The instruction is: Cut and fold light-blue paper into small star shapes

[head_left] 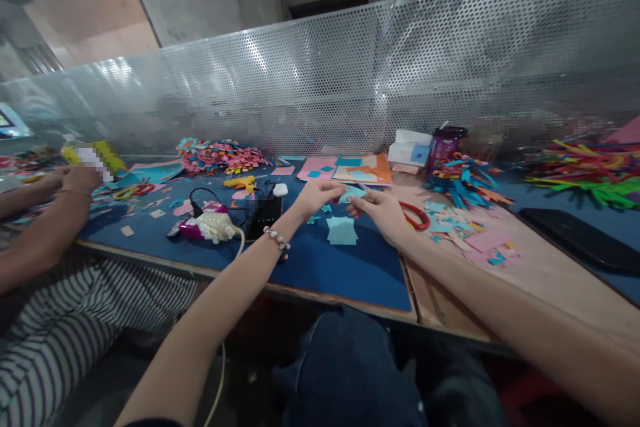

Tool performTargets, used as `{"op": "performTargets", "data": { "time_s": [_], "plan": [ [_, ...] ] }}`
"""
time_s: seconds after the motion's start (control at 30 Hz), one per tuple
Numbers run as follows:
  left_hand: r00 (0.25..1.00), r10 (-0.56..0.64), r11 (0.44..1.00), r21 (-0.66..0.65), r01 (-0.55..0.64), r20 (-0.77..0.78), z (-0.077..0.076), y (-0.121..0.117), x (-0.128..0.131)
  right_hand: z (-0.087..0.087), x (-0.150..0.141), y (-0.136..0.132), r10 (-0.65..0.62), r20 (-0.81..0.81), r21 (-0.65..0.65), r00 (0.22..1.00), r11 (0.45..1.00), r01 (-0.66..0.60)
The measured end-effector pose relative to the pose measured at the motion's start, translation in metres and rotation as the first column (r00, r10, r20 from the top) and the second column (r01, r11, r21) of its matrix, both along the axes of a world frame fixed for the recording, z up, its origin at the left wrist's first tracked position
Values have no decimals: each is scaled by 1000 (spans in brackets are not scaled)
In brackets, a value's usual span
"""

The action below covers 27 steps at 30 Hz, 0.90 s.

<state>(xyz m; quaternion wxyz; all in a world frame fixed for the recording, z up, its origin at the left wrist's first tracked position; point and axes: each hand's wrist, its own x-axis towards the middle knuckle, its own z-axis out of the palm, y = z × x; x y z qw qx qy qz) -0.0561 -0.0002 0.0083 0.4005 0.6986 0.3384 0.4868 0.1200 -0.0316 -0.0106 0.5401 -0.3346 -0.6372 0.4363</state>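
My left hand [316, 196] and my right hand [381, 211] meet above the blue mat [350, 267], both pinched on one small light-blue paper piece [351, 194] held between them. A beaded bracelet [278, 241] circles my left wrist. Just below the hands lies a small stack of light-blue paper squares [342, 231] on the mat. Red-handled scissors [417, 215] rest right beside my right hand.
A hot-glue gun [209, 225] with cord and a black box [264, 215] lie at left. Coloured sheets [363, 170], paper flowers [220, 155], a tissue box [410, 147], a purple cup [446, 143] and paper strips [590, 170] line the perforated screen. A co-worker's arms [45, 213] work at far left.
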Motion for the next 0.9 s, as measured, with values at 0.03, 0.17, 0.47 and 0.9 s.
{"op": "performTargets", "data": {
  "time_s": [0.03, 0.17, 0.47, 0.9],
  "plan": [
    [1000, -2, 1000, 0, 2, -1, 0, 0, 0, 0, 0, 0, 13, -10, -7, 1000, 1000, -13],
    [1000, 0, 1000, 25, 1, -16, 0, 1, -1, -2, 1, 1, 32, -45, -40, 998, 999, -34],
    [1000, 1, 999, 41, 0, -18, 0, 0, 0, -3, 0, 2, 22, -74, -89, 997, 996, -29],
    [1000, -14, 1000, 7, 14, 4, 1, -2, 1, -6, -1, 3, 51, -150, -84, 987, 994, -64]
  ]
}}
